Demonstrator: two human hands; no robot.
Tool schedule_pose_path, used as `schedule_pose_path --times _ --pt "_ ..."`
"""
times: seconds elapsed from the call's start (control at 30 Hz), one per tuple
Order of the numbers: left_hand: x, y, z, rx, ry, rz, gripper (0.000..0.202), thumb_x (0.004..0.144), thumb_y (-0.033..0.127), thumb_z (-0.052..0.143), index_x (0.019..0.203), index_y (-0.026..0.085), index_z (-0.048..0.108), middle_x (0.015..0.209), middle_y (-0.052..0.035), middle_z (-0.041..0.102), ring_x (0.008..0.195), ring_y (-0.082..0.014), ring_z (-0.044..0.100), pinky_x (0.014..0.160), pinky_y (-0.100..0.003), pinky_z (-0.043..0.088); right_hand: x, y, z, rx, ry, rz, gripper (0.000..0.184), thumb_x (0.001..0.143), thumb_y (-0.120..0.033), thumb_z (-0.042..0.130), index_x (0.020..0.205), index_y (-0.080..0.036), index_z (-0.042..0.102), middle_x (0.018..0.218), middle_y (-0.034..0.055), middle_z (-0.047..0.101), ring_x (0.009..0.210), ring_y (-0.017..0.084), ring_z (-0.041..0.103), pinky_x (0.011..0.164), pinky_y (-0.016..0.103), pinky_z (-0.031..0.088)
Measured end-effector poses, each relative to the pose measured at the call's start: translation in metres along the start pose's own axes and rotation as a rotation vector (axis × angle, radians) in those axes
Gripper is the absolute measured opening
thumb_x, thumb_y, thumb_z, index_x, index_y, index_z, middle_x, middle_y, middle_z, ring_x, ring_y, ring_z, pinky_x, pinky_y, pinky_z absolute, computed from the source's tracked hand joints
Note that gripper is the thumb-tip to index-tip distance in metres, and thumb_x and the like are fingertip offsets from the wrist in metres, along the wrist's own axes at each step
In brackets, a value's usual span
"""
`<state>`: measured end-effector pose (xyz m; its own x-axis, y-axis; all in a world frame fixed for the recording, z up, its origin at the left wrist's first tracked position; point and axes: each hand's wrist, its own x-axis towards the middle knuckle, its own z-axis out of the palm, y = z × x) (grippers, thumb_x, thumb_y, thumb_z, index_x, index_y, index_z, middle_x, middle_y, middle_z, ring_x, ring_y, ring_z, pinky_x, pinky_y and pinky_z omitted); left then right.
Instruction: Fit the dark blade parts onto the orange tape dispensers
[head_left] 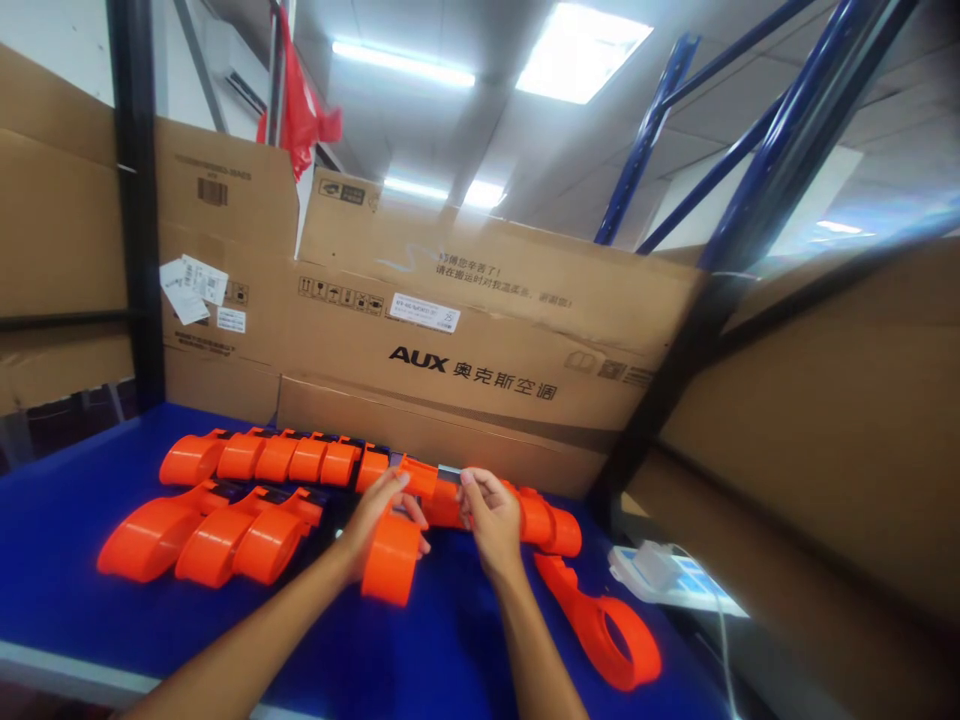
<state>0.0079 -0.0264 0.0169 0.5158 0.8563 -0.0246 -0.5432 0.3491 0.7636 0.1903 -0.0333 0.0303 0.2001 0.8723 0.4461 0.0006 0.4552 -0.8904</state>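
A coiled orange strap (391, 562) is held up in my left hand (382, 515), its loop hanging below the fingers. My right hand (491, 510) pinches a small silvery-grey piece (448, 470) at the strap's upper end; whether that piece is fixed to the strap I cannot tell. Behind the hands runs a row of coiled orange straps (277, 460) with dark ends, partly hidden by my fingers. Several more coils (214, 545) lie left of my left hand. To the right of my right forearm rests a looser orange strap (622, 640) with an open loop.
A blue tabletop (67, 520) carries the straps. Cardboard panels (480, 330) printed with "AUX" stand along the back. Dark rack posts (139, 250) rise at left and right. At the right edge lies a white power strip (652, 575) with a plug and cable.
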Motion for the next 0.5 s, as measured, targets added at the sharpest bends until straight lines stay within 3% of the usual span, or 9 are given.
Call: schedule_pose_path --times 0.13,0.3,0.5 --pt "0.0 -0.002 -0.003 0.038 -0.005 -0.009 0.041 0.079 0.058 0.065 0.084 0.018 0.059 0.057 -0.0057 0.07 0.044 -0.0256 0.068 0.047 -0.031 0.051 -0.003 0.001 0.0 0.026 0.01 0.01 0.037 0.079 -0.053 0.072 0.092 -0.019 0.065 0.063 -0.0015 0.062 0.047 0.01 0.049 0.038 0.019 0.039" --pt "0.0 -0.008 -0.006 0.117 -0.002 0.018 0.054 0.081 0.066 0.057 0.07 0.013 0.063 0.057 -0.0147 0.07 0.047 -0.0268 0.068 0.049 -0.032 0.052 -0.004 -0.001 0.001 -0.007 0.009 -0.02 0.038 0.079 -0.054 0.072 0.092 -0.019 0.065 0.063 -0.001 0.064 0.044 0.01 0.049 0.037 0.02 0.04" --pt "0.0 -0.012 -0.006 0.128 0.036 0.03 0.056 0.082 0.065 0.057 0.068 0.011 0.065 0.057 -0.0152 0.069 0.048 -0.0269 0.068 0.048 -0.032 0.052 -0.005 -0.002 -0.002 -0.047 -0.011 -0.044 0.036 0.081 -0.054 0.07 0.089 -0.019 0.067 0.063 -0.0014 0.064 0.042 0.009 0.05 0.039 0.021 0.041"
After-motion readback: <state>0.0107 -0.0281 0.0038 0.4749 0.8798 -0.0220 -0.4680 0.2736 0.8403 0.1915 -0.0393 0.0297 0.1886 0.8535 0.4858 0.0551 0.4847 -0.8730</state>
